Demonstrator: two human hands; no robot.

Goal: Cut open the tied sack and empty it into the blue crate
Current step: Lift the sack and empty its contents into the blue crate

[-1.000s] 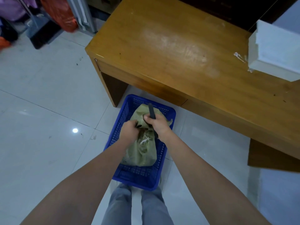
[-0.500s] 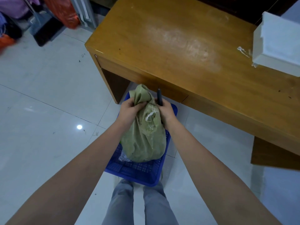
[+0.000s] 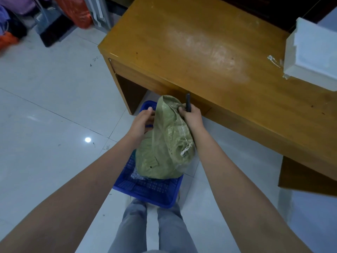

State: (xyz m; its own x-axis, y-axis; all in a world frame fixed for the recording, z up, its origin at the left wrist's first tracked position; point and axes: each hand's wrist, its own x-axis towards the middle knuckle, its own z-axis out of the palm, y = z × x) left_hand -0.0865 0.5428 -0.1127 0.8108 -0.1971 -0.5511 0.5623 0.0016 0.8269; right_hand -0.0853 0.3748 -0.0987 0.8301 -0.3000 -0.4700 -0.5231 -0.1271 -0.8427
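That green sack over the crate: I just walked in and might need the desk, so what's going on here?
A person is holding the green sack above the blue crate on the floor by the wooden desk. The right hand grips its top together with a dark tool; the left hand is at its side. Something pale already lies in the crate.

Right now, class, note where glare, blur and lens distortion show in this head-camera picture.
Head view: a lamp's bright glare spot sits on the glossy floor; the desk top shows a pale sheen; the bags at top left are smeared; the desk edges bow from the wide lens; the sack reads fairly sharp.
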